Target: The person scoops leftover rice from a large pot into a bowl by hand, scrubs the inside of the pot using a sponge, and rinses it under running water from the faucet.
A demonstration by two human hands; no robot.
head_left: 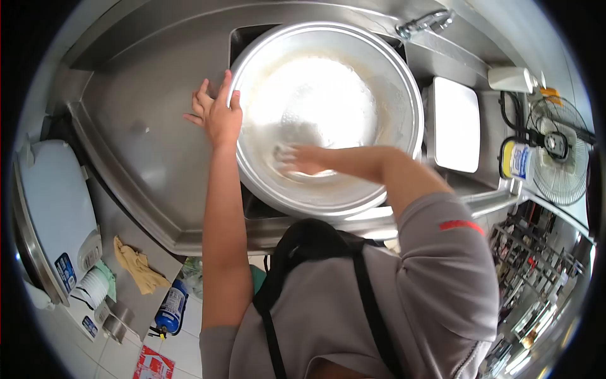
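A large round metal basin [385, 69] sits over the sink opening. At its left rim is my left hand [221, 117], fingers spread and the thumb side touching the rim. My right hand [304, 159] is inside the basin, low on its inner wall, blurred by motion. Something small and greyish shows at the fingertips, too smeared to make out. The basin's bottom shines brightly, with brownish marks around its inner wall.
A faucet [426, 24] stands behind the basin. To the right are a white rectangular lid or container [456, 125], a white bottle [510, 79] and a fan [557, 145]. A yellow cloth [140, 265] and a blue cylinder [170, 309] lie lower left.
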